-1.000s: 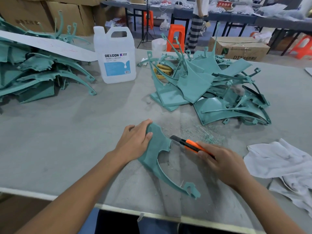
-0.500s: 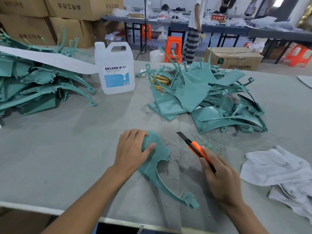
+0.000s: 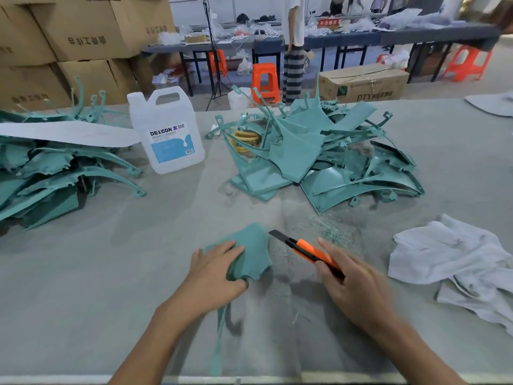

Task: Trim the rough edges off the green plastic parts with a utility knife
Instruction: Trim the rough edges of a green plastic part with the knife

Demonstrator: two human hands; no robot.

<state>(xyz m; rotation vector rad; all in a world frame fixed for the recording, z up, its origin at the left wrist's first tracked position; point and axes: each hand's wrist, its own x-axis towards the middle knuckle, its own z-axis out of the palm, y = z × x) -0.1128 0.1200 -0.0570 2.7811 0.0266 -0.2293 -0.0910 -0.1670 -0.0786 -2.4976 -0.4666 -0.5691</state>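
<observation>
Right, green part (image 3: 251,255) sits on the table (image 3: 111,259), near edge, centre. Its broad end is under the left grip (image 3: 213,276), which holds it: fingers lie across the top face, thumb curls at the lower edge. The thin curved arm of the part runs back toward the table edge and is motion-blurred, so its detail is unreadable.

Right grip (image 3: 358,284) is wrapped round the orange utility knife (image 3: 311,252), index finger laid along the body. The blade is extended and points up-left, tip just beside the part's upper right edge. Can't tell if it's touching.

Green shavings (image 3: 330,232) are scattered on the table just past the knife. White cloth (image 3: 455,254) lies crumpled to the right, apart from the right grip.

Further back:
- centre-right pile of green parts (image 3: 333,162), with a yellow coil (image 3: 245,140) tucked in at its left side
- white DEXCON jug (image 3: 166,134), upright, left of that pile
- second pile of parts (image 3: 41,173) at far left, with a white strip (image 3: 69,133) lying across its top

Beyond the table are stacked cardboard boxes (image 3: 83,37), orange stools (image 3: 265,81), a DTY carton (image 3: 363,83), and a person in striped trousers (image 3: 294,73) standing at another table.
</observation>
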